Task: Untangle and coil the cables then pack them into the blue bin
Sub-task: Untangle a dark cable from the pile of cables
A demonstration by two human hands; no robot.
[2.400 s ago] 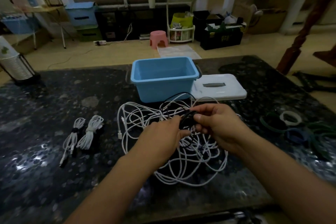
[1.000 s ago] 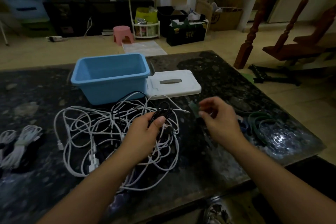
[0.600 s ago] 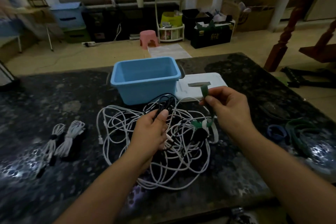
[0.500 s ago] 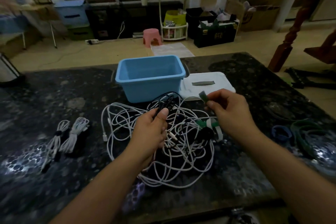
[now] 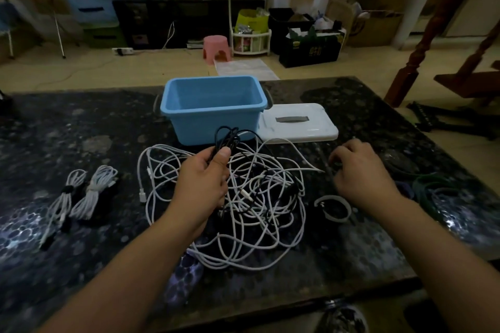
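The green tie is no longer held by the right hand (image 5: 361, 170); its fingers are loosely curled on the desk (image 5: 81, 121). The black cable (image 5: 227, 138) remains pinched in the left hand (image 5: 201, 184), untied.

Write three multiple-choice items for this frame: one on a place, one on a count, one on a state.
1. Where does the white lid lie?
A. on the bin
B. on the table right of the blue bin
C. on the floor

2. How many coiled white cable bundles lie left of the tangle?
A. two
B. four
C. none

3. What is the left hand doing?
A. resting flat on the table
B. reaching into the bin
C. gripping a coiled black cable

Answers:
1. B, the lid lies flat beside the bin's right side.
2. A, two bundles lie side by side.
3. C, thumb and fingers pinch the black loops above the tangle.
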